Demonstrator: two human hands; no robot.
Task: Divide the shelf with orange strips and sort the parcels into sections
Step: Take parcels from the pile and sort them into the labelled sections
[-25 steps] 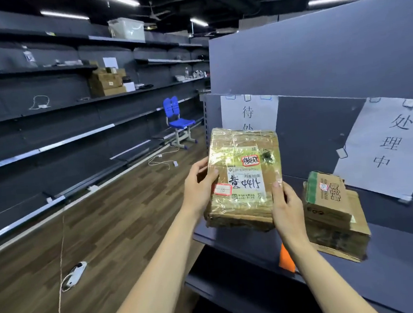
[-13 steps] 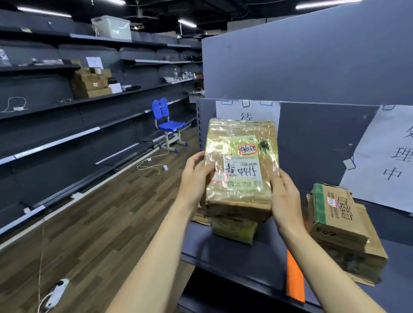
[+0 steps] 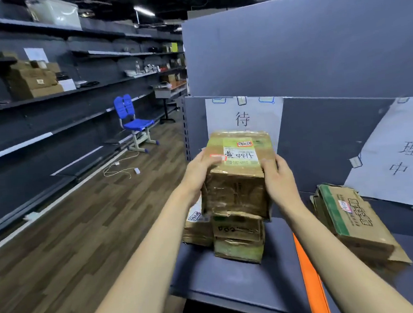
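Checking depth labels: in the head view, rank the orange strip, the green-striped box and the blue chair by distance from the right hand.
1. Orange strip, on the shelf below the right hand.
2. Green-striped box, further right.
3. Blue chair, far left down the aisle.

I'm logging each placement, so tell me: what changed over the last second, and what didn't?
The tape-wrapped cardboard parcel, held up with its label facing the camera before, has been tipped flat and lowered onto the stacked cardboard boxes left of the orange strip. The left hand and right hand still grip its sides. The green-striped boxes on the right stayed put.
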